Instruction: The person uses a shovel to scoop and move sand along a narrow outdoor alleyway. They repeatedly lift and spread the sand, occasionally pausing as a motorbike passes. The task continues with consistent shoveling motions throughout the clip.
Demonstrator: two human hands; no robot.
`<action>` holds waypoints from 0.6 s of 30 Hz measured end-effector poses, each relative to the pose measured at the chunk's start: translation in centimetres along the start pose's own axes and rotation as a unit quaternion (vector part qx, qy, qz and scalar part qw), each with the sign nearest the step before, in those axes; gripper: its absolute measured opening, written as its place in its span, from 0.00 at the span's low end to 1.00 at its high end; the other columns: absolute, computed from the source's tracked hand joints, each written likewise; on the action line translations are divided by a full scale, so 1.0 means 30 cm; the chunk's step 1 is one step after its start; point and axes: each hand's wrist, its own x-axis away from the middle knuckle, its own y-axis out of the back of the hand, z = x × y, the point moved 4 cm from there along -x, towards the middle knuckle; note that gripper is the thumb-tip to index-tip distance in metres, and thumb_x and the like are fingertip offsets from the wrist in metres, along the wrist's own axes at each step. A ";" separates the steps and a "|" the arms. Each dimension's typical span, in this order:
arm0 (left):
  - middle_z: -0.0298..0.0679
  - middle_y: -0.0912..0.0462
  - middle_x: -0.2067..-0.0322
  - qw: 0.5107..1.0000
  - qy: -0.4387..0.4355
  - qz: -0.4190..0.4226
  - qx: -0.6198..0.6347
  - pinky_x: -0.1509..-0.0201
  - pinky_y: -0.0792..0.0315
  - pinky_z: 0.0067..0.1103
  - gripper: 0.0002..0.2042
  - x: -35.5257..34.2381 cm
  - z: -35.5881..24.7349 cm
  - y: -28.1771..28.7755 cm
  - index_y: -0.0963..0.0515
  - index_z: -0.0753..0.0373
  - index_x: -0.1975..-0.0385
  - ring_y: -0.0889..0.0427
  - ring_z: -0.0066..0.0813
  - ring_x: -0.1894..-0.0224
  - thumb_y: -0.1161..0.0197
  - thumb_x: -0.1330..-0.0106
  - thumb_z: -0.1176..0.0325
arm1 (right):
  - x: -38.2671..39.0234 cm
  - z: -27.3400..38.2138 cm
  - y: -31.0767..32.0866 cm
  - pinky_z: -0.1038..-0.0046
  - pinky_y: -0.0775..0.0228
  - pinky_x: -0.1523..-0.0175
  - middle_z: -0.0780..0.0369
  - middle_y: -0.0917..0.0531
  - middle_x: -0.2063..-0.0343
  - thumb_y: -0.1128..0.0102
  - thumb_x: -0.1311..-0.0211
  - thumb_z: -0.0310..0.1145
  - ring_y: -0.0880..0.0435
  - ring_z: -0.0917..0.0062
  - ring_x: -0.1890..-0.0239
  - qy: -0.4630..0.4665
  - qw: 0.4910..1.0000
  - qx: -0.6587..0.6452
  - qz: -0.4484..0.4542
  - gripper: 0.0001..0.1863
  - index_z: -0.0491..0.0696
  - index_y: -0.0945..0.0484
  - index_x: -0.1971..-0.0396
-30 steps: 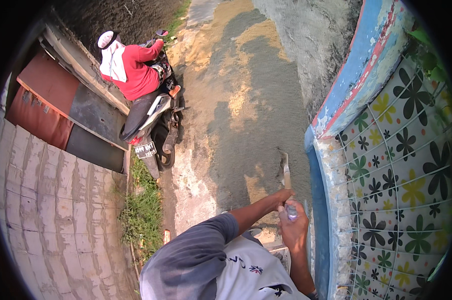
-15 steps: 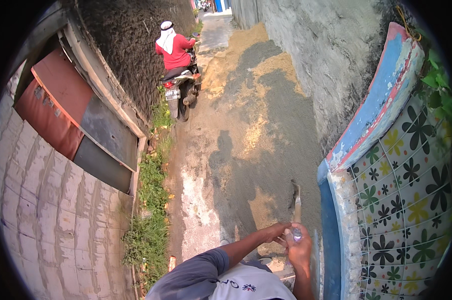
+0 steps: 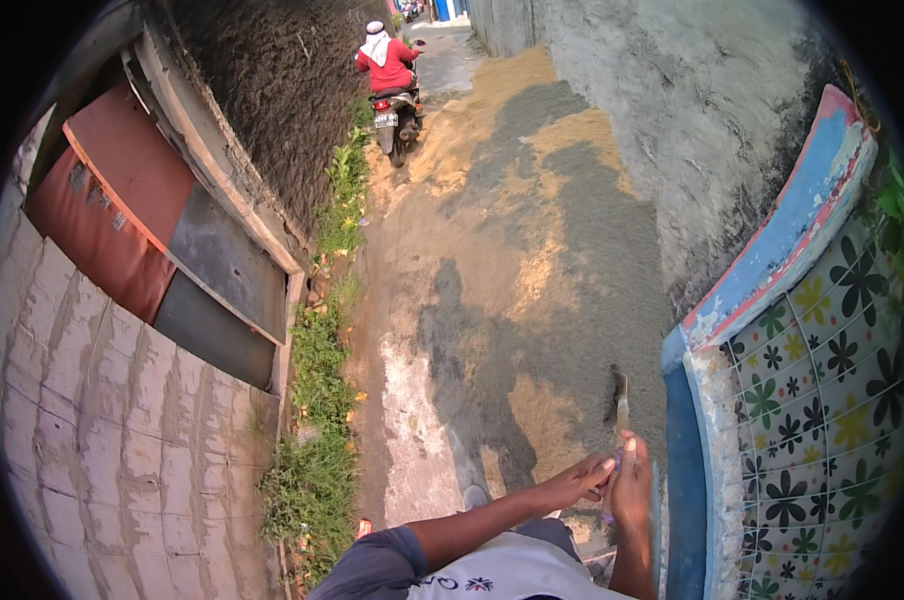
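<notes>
My left hand (image 3: 582, 482) is closed, its fingertips on a clear, purple-tinted plastic bottle (image 3: 608, 508), partly hidden. My right hand (image 3: 632, 485) holds that bottle upright against a long pale handle (image 3: 623, 420), thumb raised along it. The handle's curved metal blade (image 3: 619, 383) rests in damp grey sand or mortar (image 3: 602, 300), which is spread in patches with yellowish sand over the path. My forearms come up from the lower edge, and my shadow lies on the path left of the tool.
A person in red (image 3: 390, 68) rides a motorcycle (image 3: 397, 120) up the narrow alley. Left are a block wall (image 3: 122, 400), red panels (image 3: 122, 180) and weeds (image 3: 322, 370); right, a grey wall (image 3: 692, 130), a blue-painted ledge (image 3: 757, 255) and a flower-patterned screen (image 3: 812, 430).
The motorcycle and rider have moved away up the alley. My view has tilted up, showing more path. My left hand has shifted lower, onto the bottle beside my right.
</notes>
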 end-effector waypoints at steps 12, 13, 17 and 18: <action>0.43 0.26 0.57 0.979 0.021 -0.185 0.083 0.44 0.32 0.27 0.34 -0.018 0.035 0.008 0.35 0.70 0.46 0.26 0.27 0.52 0.54 0.31 0.38 | -0.105 -0.038 -0.023 0.70 0.29 0.56 0.58 0.20 0.75 0.70 0.25 0.50 0.20 0.72 0.69 0.199 0.960 0.104 0.168 0.29 0.44 0.24 0.47; 0.41 0.25 0.59 0.973 0.003 -0.196 0.121 0.45 0.31 0.26 0.33 -0.016 0.029 -0.004 0.34 0.70 0.47 0.25 0.26 0.54 0.54 0.31 0.39 | -0.110 -0.035 -0.018 0.70 0.28 0.58 0.58 0.19 0.75 0.69 0.25 0.50 0.20 0.71 0.70 0.219 0.954 0.111 0.171 0.29 0.44 0.23 0.48; 0.36 0.24 0.63 0.972 0.024 -0.207 0.108 0.54 0.28 0.22 0.27 -0.016 0.023 -0.017 0.32 0.65 0.52 0.24 0.23 0.61 0.54 0.29 0.42 | -0.202 -0.110 -0.016 0.69 0.28 0.64 0.58 0.19 0.77 0.63 0.27 0.50 0.20 0.71 0.75 0.065 0.958 0.074 0.268 0.28 0.43 0.22 0.50; 0.35 0.24 0.64 0.968 0.025 -0.216 0.122 0.56 0.28 0.22 0.26 -0.013 0.027 -0.016 0.31 0.64 0.54 0.24 0.22 0.63 0.54 0.29 0.43 | -0.244 -0.148 -0.009 0.69 0.28 0.64 0.58 0.19 0.78 0.60 0.28 0.51 0.20 0.70 0.75 0.074 0.967 0.105 0.221 0.27 0.43 0.21 0.51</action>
